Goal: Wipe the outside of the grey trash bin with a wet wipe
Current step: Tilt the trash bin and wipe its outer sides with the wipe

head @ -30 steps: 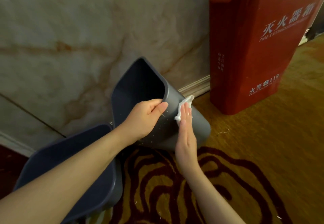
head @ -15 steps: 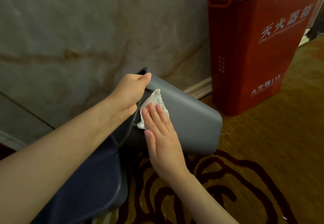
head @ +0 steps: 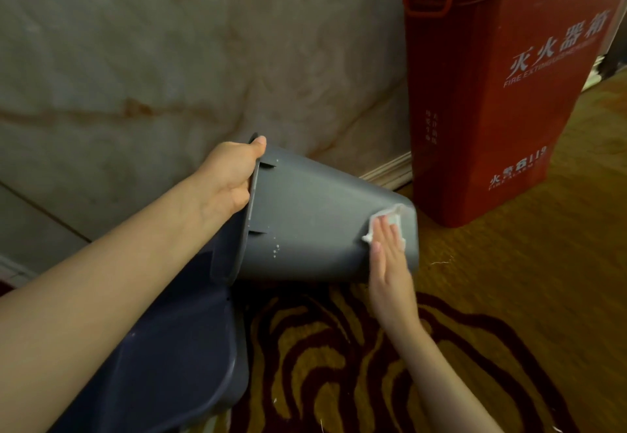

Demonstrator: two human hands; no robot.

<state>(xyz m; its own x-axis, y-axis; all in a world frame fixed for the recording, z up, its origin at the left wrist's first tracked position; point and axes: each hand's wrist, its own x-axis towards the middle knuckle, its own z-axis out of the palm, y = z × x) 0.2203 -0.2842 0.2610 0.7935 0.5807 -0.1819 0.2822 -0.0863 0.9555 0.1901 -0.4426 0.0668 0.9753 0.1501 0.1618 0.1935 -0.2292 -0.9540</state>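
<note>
The grey trash bin (head: 315, 215) lies tipped on its side, its bottom end pointing right toward the red box. My left hand (head: 229, 178) grips its rim at the open end, thumb on top. My right hand (head: 388, 263) lies flat against the bin's outer wall near the bottom end and presses a white wet wipe (head: 390, 220) to it. The wipe shows only past my fingertips. A few small white specks sit on the bin's side near the rim.
A second dark grey bin (head: 176, 347) stands below my left forearm, touching the tipped bin. A red fire extinguisher box (head: 492, 100) stands close to the right against the marble wall (head: 169, 59). The floor is patterned carpet (head: 339, 364).
My right hand has slid the wipe along the bin's outer wall from the rim end to the bottom end. The bin has turned further onto its side in my left hand.
</note>
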